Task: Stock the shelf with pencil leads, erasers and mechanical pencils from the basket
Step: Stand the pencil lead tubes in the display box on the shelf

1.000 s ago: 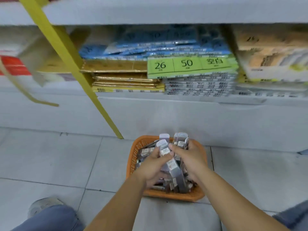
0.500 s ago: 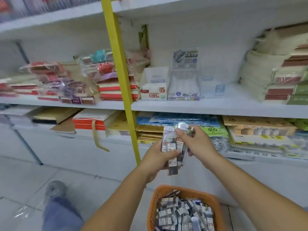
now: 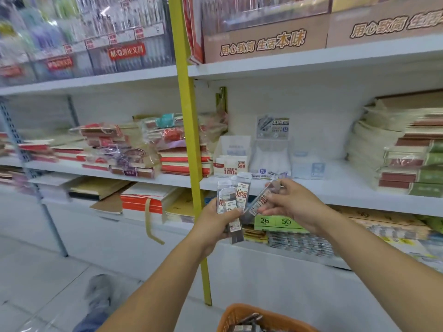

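Lead packs (image 3: 233, 200): left hand (image 3: 213, 224), right hand (image 3: 296, 207); basket (image 3: 236, 316) cropped (blurred).

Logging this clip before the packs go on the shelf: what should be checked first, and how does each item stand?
1. Left hand grips the bunch of lead packs: ok.
2. Right hand pinches a single pack: ok.
3. Display box is marked 0.5, like the pack labels: ok.
4. Free room in that box: cannot tell.
5. Basket holds more stock: ok.
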